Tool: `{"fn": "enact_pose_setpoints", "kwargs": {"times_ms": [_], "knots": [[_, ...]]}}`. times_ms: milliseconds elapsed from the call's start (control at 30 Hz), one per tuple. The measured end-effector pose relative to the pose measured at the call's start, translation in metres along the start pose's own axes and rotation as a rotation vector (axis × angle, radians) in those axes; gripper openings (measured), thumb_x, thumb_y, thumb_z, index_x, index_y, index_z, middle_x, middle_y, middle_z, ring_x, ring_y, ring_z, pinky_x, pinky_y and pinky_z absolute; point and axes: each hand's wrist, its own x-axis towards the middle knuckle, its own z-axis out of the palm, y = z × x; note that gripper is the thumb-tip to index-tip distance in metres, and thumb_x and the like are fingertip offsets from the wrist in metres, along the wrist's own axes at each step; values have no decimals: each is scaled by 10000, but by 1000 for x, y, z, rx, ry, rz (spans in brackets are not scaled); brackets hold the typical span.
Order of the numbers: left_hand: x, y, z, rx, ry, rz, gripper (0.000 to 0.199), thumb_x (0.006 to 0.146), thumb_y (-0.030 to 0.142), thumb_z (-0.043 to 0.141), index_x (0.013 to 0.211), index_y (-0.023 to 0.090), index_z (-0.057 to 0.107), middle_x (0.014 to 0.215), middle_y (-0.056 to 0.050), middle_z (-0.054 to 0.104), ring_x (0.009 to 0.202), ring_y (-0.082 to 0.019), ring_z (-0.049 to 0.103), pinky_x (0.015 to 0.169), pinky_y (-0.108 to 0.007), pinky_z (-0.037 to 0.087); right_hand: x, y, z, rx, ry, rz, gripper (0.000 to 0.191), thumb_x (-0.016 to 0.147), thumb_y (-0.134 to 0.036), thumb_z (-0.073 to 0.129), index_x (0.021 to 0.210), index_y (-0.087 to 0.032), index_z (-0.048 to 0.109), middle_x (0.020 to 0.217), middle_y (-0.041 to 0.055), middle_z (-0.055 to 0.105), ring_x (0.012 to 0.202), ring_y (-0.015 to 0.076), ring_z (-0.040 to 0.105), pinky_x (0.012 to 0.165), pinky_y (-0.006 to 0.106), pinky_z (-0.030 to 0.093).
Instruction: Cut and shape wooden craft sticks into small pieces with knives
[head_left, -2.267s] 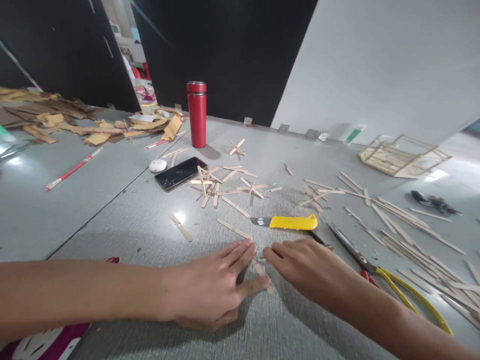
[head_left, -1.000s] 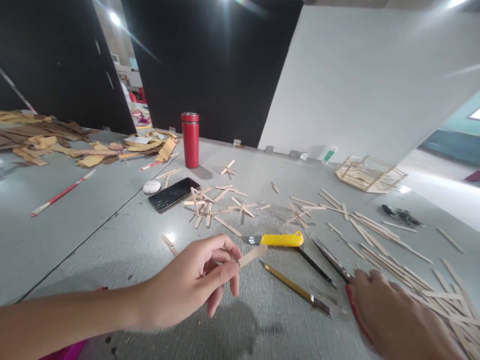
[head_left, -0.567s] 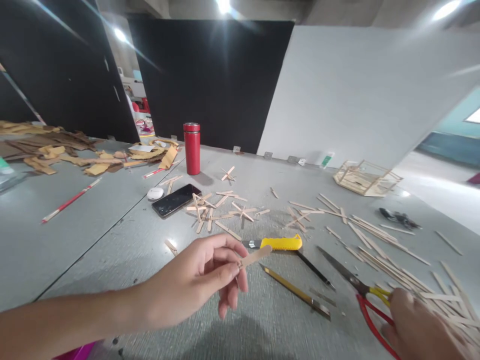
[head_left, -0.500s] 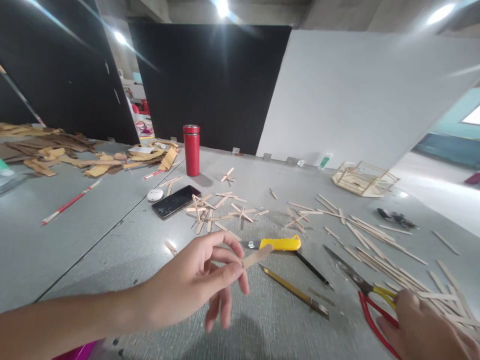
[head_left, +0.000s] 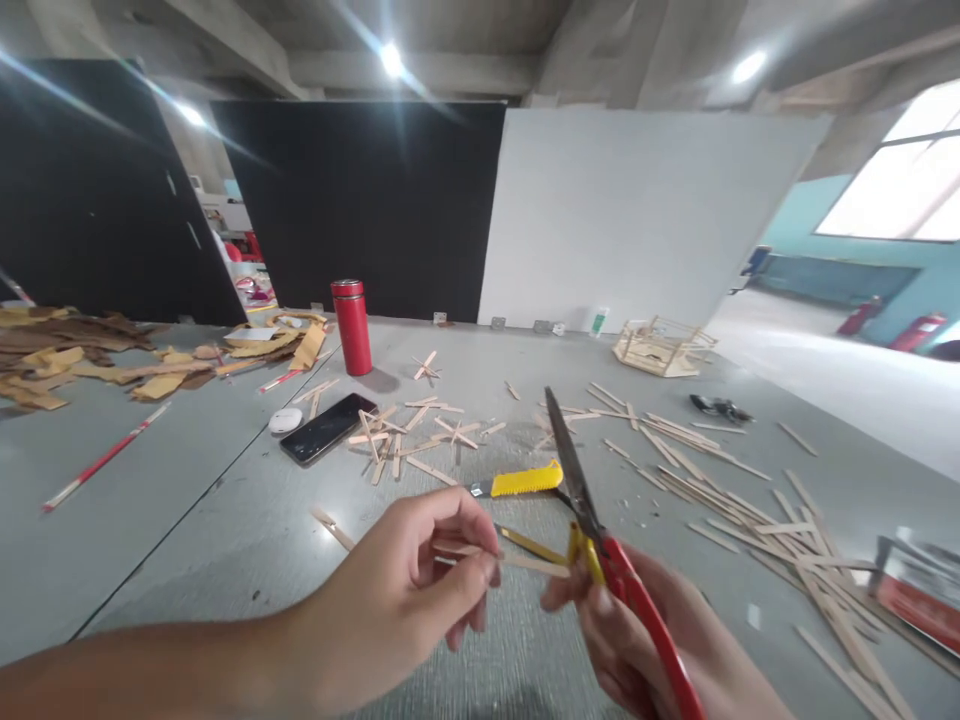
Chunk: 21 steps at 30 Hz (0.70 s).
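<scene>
Your left hand (head_left: 420, 595) has a flat wooden stick (head_left: 536, 566) pinched between thumb and forefinger, held up over the grey table (head_left: 225, 560), and the stick points across toward your right hand (head_left: 630, 620). That right hand is wrapped around the scissors (head_left: 628, 585), one red handle and one yellow, the dark blades together and angled up and away from you. The stick's far end comes right up by the yellow handle and your right fingers; whether they touch, I can't tell.

Just beyond your hands lies the yellow cutter (head_left: 526, 480), blade to the left, and a gold-coloured tool (head_left: 534, 545) shows partly behind the stick. Further out, short sticks (head_left: 397, 455) cross one another in a loose heap, with your phone (head_left: 330, 428) and a small white case (head_left: 285, 421) to their left. Behind them, the red flask (head_left: 352, 330) stands upright. Over to your right, long strips (head_left: 720, 500) sprawl over the table, a little wooden frame (head_left: 664, 348) sitting beyond them near the white panel (head_left: 622, 210). Far left, torn brown card (head_left: 67, 355) lies piled before the black panel (head_left: 90, 210).
</scene>
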Motion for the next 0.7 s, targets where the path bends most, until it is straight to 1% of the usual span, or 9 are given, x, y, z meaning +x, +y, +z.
{"fn": "enact_pose_setpoints", "kwargs": {"times_ms": [100, 200, 267, 367, 400, 433, 533, 633, 700], "knots": [[0, -2, 8, -66, -54, 17, 168, 1036, 319, 596, 1015, 154, 580, 762, 12, 600, 682, -109, 566, 641, -233, 479, 2, -15, 21, 24, 41, -30, 470, 852, -622, 793, 913, -201, 592, 625, -75, 513, 476, 41, 301, 413, 160, 260], [0, -6, 11, -174, -92, 16, 184, 980, 295, 698, 1034, 168, 576, 904, -30, 651, 791, -141, 646, 687, -253, 519, 3, -22, 25, 19, 96, -75, 439, 868, -612, 780, 896, -214, 595, 539, -107, 423, 455, 53, 289, 399, 169, 247], [0, -7, 8, -265, -131, 42, 273, 944, 307, 753, 1120, 183, 586, 985, -57, 684, 872, -178, 686, 730, -279, 546, 3, -23, 24, 41, 131, -75, 423, 863, -598, 790, 912, -221, 604, 530, -110, 408, 459, 56, 288, 410, 174, 241], [2, -9, -2, -363, -238, 175, 400, 957, 391, 733, 1290, 199, 625, 1071, -106, 719, 994, -240, 704, 801, -333, 574, 1, -21, 21, 142, 76, -48, 415, 862, -583, 795, 854, -228, 581, 536, -102, 388, 466, 62, 252, 414, 193, 219], [3, -9, -5, -335, -260, 219, 388, 974, 391, 708, 1311, 205, 655, 1106, -116, 721, 1021, -245, 700, 828, -342, 575, 0, -20, 20, 194, 50, -43, 410, 867, -567, 797, 831, -225, 573, 547, -102, 370, 477, 62, 234, 424, 194, 222], [3, -9, -9, -249, -272, 261, 343, 1004, 353, 668, 1319, 218, 686, 1137, -118, 721, 1038, -235, 693, 865, -346, 568, 0, -19, 20, 246, 26, -35, 410, 868, -543, 807, 806, -220, 563, 559, -103, 355, 488, 59, 219, 435, 192, 225], [6, -10, -12, 38, -208, 334, 309, 990, 228, 693, 1289, 274, 756, 1148, -87, 713, 998, -192, 673, 922, -338, 543, 0, -14, 22, 369, -73, 5, 437, 852, -494, 848, 765, -200, 536, 561, -114, 345, 480, 31, 204, 447, 165, 208], [7, -9, -6, 141, -70, 381, 161, 935, 262, 779, 1082, 265, 843, 1012, -60, 701, 915, -176, 658, 853, -308, 539, 1, -5, 26, 396, -209, 50, 469, 849, -514, 855, 774, -203, 511, 508, -138, 347, 423, 5, 195, 417, 144, 198], [6, -5, -1, 198, -27, 395, 99, 942, 288, 771, 961, 241, 856, 1018, -65, 690, 935, -181, 660, 869, -314, 536, 0, 1, 27, 388, -223, 71, 458, 846, -523, 857, 830, -206, 527, 516, -139, 373, 428, 8, 198, 414, 132, 225]]}}
